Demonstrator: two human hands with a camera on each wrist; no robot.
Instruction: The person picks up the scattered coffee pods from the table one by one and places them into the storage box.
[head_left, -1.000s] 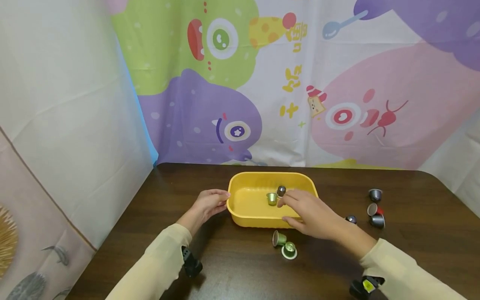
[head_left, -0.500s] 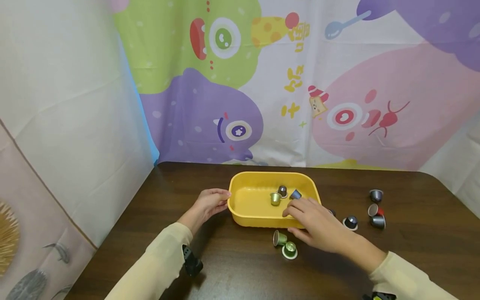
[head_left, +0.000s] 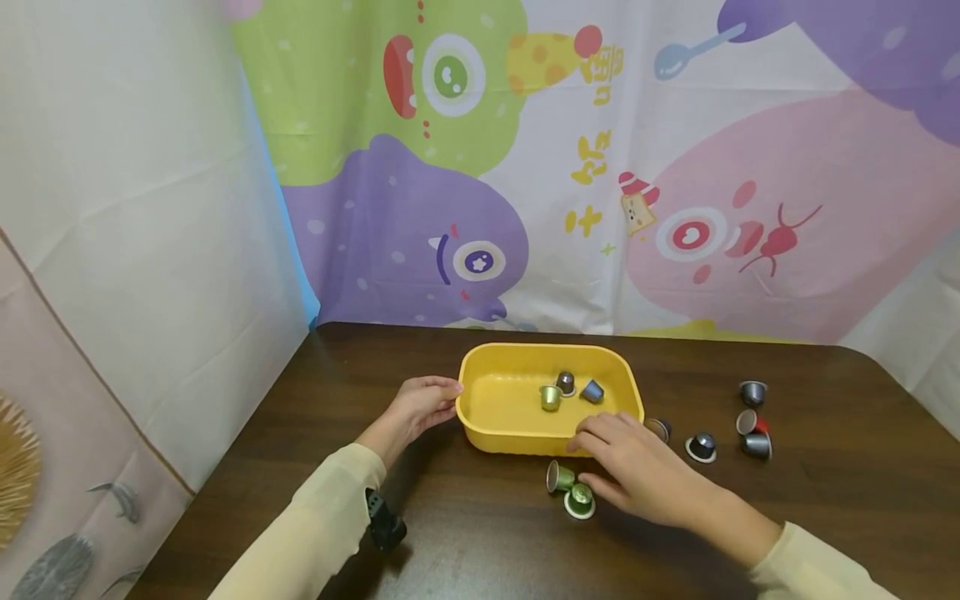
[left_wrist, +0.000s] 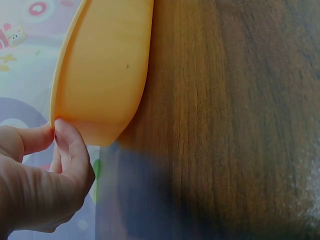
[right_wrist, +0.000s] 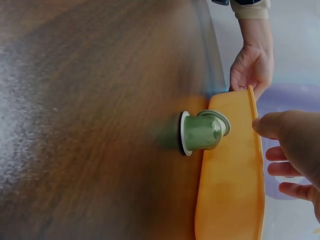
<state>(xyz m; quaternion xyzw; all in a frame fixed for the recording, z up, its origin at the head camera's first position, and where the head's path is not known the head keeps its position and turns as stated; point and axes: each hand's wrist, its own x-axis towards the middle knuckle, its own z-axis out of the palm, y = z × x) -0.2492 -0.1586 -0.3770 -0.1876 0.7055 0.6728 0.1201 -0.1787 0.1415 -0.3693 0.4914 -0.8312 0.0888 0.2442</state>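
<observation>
Cartoon cloth (head_left: 375, 242) behind a dark table (head_left: 465, 533): work looks under half done

Toward the table's far edge, about midway along it, stands a yellow container (head_left: 517, 444). Inside lie a gold capsule (head_left: 551, 398), a dark capsule (head_left: 566, 382) close by it, and a blue capsule (head_left: 592, 392) slightly apart to the right; these three look like the finished share.

Seven more show outside, and they seem to be what is left. On the container's side facing the table's near edge, a lying green capsule (head_left: 560, 477) and an upright green capsule (head_left: 580, 499) sit close together. Past its right end come a half-hidden capsule (head_left: 660, 428) and a black capsule (head_left: 702, 444). Farther toward the table's right edge are a grey capsule (head_left: 753, 393), a red capsule (head_left: 750, 422) and a steel-coloured capsule (head_left: 756, 445), the last two seemingly touching.

The left hand (head_left: 415, 410) pinches the container's left-end rim between thumb and fingers. The right hand (head_left: 641, 469) is at the container's near right corner, thumb and fingers apart, nothing visible between them; whether they touch the rim cannot be told.
</observation>
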